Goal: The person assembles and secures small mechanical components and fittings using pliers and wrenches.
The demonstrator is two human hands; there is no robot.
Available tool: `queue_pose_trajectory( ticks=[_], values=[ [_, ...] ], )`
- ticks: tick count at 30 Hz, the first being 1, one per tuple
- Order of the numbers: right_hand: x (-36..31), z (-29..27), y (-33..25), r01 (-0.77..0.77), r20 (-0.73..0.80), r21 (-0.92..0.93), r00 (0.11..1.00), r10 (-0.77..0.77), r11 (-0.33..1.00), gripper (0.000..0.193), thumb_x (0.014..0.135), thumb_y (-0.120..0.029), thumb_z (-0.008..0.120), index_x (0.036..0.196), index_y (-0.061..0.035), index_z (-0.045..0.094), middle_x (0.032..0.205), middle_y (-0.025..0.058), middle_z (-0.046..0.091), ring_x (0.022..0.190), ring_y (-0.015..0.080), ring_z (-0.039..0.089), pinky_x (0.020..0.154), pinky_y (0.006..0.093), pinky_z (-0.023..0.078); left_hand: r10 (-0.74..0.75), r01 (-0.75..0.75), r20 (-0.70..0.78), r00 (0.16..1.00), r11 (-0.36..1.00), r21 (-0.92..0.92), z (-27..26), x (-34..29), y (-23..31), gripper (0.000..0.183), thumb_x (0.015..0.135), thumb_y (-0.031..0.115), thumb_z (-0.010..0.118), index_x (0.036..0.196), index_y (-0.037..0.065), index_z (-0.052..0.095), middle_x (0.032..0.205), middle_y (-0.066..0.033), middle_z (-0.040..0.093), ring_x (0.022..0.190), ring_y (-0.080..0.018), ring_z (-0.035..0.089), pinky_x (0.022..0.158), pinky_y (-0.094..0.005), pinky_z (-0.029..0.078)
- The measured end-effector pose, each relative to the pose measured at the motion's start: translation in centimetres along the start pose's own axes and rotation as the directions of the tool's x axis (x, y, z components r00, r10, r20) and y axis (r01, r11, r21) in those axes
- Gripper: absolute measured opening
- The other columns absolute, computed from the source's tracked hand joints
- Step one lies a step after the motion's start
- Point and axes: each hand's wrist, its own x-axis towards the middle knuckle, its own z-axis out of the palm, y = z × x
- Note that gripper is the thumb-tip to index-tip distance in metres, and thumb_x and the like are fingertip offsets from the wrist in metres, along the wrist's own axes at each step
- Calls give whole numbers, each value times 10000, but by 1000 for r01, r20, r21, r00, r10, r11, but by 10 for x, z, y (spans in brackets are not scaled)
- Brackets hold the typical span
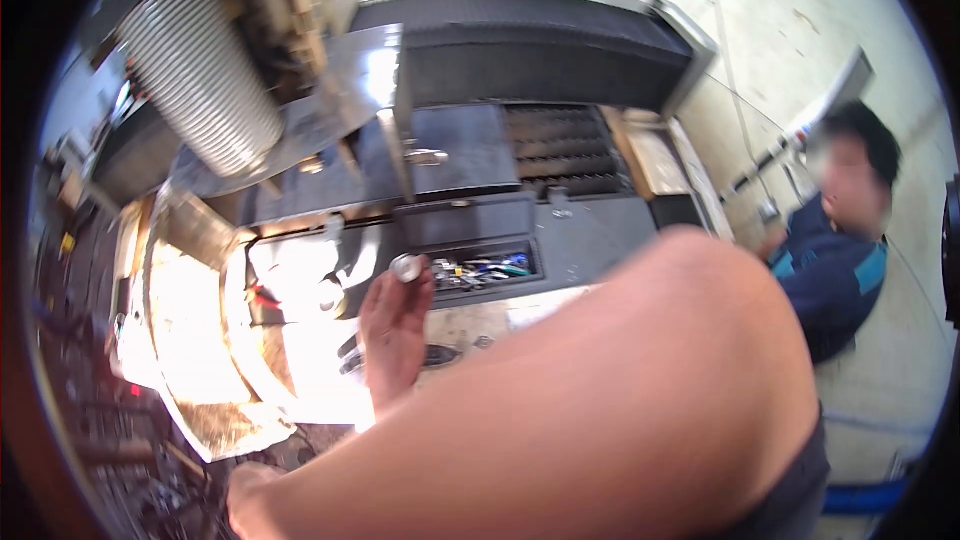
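Observation:
My left hand [393, 332] is raised in the middle of the view, its fingertips closed on a small round silver metal piece [407, 267] whose kind I cannot make out. Just right of it lies an open compartment [488, 293] in a grey bench, filled with small mixed metal and coloured parts. My right arm is bent across the foreground, elbow high, hiding the left forearm. At the lower left, my right hand [252, 502] shows only partly. Its fingers are hidden, so what it touches or holds does not show.
A ribbed silver cylinder [200, 80] and a metal plate [340, 80] stand at upper left. Sunlight glares on a wooden-edged surface [200, 310]. Behind the compartment lies a dark slotted rack [565, 150]. Another person [835, 240] is low at the right.

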Motion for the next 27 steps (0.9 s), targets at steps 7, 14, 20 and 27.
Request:
queue_pose_trajectory(
  ticks=[7,14,20,27],
  values=[
    [-65,-63,-95,-337,-113,-35,937,332,941,174,887,-124,589,1045,-54,576,855,131,644,847,311,634,732,406,509,182,-181,-19,983,983,22,25,-6,29,246,962,169,540,1098,-29,594,1137,-182,628,1000,-218,638,860,-288,544],
    [-162,-101,-105,-292,-710,540,346,613,789,332,950,-71,506,1260,47,512,965,139,674,791,131,639,690,247,508,341,-340,5,940,935,104,45,0,44,177,939,105,562,1026,-41,613,1083,-224,643,972,-258,658,860,-316,545],
    [-186,-101,-107,66,-860,457,285,422,887,393,960,-50,478,1339,46,435,1086,238,632,868,203,654,751,285,529,447,-472,154,881,816,333,75,-9,31,101,853,-30,642,950,-59,636,1057,-218,661,952,-217,661,854,-319,540],
    [-197,-94,-121,23,-926,306,239,292,952,376,923,-108,572,1241,53,454,1035,238,634,814,195,622,755,299,514,382,-481,314,869,802,355,95,-23,19,122,825,-67,659,945,-63,637,1058,-228,658,951,-216,658,841,-315,545]
  ],
)
